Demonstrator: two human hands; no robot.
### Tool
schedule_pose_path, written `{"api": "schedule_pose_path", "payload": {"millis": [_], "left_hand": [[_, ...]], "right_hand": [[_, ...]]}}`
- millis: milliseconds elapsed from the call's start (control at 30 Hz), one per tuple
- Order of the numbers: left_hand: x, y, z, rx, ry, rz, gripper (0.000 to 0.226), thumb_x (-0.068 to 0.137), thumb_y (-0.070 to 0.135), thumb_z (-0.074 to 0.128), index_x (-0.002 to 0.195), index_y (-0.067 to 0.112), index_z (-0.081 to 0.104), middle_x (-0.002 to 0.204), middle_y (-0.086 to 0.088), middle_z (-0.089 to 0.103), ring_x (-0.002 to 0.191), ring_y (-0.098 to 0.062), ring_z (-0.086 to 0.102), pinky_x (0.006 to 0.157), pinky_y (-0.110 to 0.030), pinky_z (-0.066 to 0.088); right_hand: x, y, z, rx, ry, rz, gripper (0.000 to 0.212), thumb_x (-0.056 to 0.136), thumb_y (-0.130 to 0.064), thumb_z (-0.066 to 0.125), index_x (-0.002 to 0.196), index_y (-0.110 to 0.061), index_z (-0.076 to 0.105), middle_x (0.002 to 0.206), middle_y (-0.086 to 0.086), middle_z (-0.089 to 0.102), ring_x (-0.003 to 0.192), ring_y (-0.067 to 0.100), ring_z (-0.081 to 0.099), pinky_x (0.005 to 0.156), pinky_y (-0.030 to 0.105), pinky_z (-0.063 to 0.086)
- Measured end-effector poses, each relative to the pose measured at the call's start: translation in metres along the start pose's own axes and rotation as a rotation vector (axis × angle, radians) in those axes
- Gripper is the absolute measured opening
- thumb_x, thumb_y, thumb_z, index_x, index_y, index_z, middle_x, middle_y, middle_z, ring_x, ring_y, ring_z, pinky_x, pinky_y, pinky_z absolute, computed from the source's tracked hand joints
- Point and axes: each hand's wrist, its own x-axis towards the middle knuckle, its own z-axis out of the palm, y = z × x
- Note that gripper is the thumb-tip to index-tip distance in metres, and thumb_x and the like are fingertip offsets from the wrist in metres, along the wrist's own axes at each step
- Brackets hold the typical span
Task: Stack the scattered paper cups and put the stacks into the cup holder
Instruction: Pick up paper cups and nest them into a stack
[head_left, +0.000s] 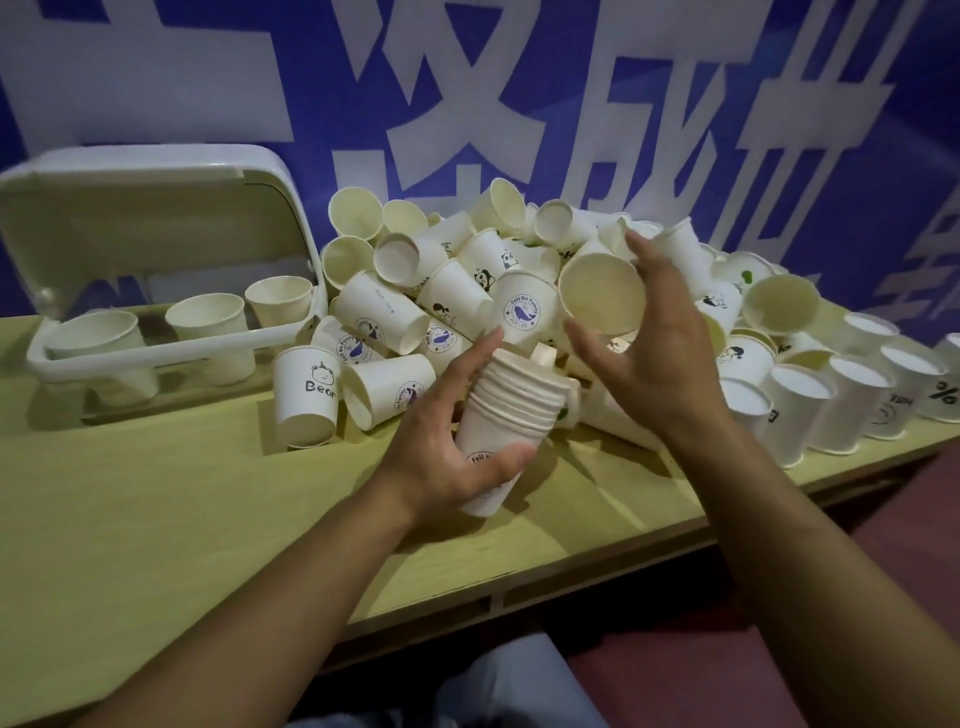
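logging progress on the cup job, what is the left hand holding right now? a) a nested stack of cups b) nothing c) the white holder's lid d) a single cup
a: the left hand grips a nested stack of cups, with several rims showing one above another near its top, while the right hand holds a single cup above the pile.
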Motion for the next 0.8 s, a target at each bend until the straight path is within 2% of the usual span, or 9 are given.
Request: {"api": "schedule_pose_path", "payload": {"millis": [200,333,400,467,500,533,633,700,800], "left_hand": [[0.008,0.003,0.008,0.017,-0.053,0.013,0.104,0.069,0.051,0.081,0.145,0.07,0.012,0.136,0.039,0.045,0.121,0.008,0.054,0.09,-0.008,0.046],[0.009,0.007,0.015,0.069,-0.066,0.051,0.108,0.068,0.059,0.077,0.143,0.072,0.0,0.135,0.047,0.036,0.116,0.017,0.051,0.089,-0.006,0.047],[0.007,0.008,0.02,0.093,-0.089,0.088,0.11,0.069,0.059,0.077,0.145,0.071,-0.002,0.136,0.05,0.032,0.118,0.01,0.055,0.095,-0.022,0.053],[0.007,0.01,0.026,0.106,-0.086,0.13,0.11,0.071,0.056,0.078,0.147,0.069,-0.001,0.143,0.036,0.037,0.12,-0.006,0.06,0.094,-0.039,0.057],[0.008,0.012,0.028,0.103,-0.073,0.146,0.11,0.071,0.055,0.078,0.148,0.067,0.0,0.144,0.027,0.041,0.119,-0.009,0.061,0.092,-0.04,0.058],[0.01,0.016,0.031,0.091,-0.057,0.159,0.11,0.071,0.053,0.078,0.149,0.066,0.002,0.143,0.024,0.043,0.119,-0.005,0.06,0.091,-0.037,0.058],[0.02,0.023,0.038,0.073,-0.057,0.2,0.102,0.071,0.052,0.077,0.15,0.058,0.012,0.137,0.039,0.038,0.118,0.005,0.054,0.093,-0.027,0.054],[0.026,0.024,0.045,0.053,-0.099,0.23,0.093,0.072,0.05,0.078,0.147,0.05,0.023,0.135,0.029,0.044,0.115,-0.004,0.059,0.092,-0.032,0.056],[0.032,0.022,0.057,0.022,-0.117,0.245,0.086,0.072,0.048,0.079,0.144,0.044,0.031,0.13,0.017,0.053,0.106,-0.005,0.063,0.084,-0.03,0.057]], "right_hand": [[-0.004,-0.012,-0.016,0.244,-0.022,0.066,0.077,0.082,-0.071,0.054,0.145,-0.028,0.047,0.141,-0.004,0.053,0.124,0.016,0.054,0.097,0.045,0.053],[-0.017,-0.011,-0.021,0.141,-0.006,-0.034,0.073,0.087,-0.068,0.048,0.144,-0.023,0.049,0.135,-0.005,0.054,0.12,0.007,0.05,0.097,0.033,0.049],[-0.022,-0.007,-0.023,0.095,-0.011,-0.061,0.071,0.088,-0.067,0.045,0.141,-0.021,0.054,0.134,-0.002,0.059,0.118,0.003,0.049,0.097,0.022,0.043],[-0.028,-0.004,-0.026,0.06,-0.062,-0.068,0.07,0.089,-0.067,0.043,0.139,-0.02,0.058,0.132,0.001,0.062,0.117,0.003,0.05,0.095,0.017,0.038],[-0.033,-0.003,-0.027,0.046,-0.103,-0.064,0.071,0.089,-0.067,0.041,0.139,-0.019,0.058,0.132,0.002,0.063,0.119,0.007,0.052,0.095,0.02,0.038],[-0.038,-0.002,-0.027,0.033,-0.148,-0.057,0.072,0.089,-0.068,0.039,0.14,-0.019,0.057,0.132,0.002,0.063,0.121,0.011,0.053,0.096,0.025,0.04],[-0.05,0.003,-0.03,0.017,-0.231,-0.031,0.076,0.09,-0.07,0.031,0.144,-0.021,0.053,0.135,0.0,0.06,0.125,0.016,0.052,0.102,0.036,0.041],[-0.056,0.01,-0.038,0.018,-0.247,-0.008,0.076,0.091,-0.071,0.028,0.147,-0.024,0.049,0.139,-0.003,0.057,0.128,0.013,0.047,0.104,0.033,0.037],[-0.066,0.023,-0.057,0.028,-0.186,0.047,0.07,0.092,-0.069,0.029,0.145,-0.028,0.049,0.139,-0.008,0.054,0.127,0.011,0.045,0.102,0.033,0.037]]}}
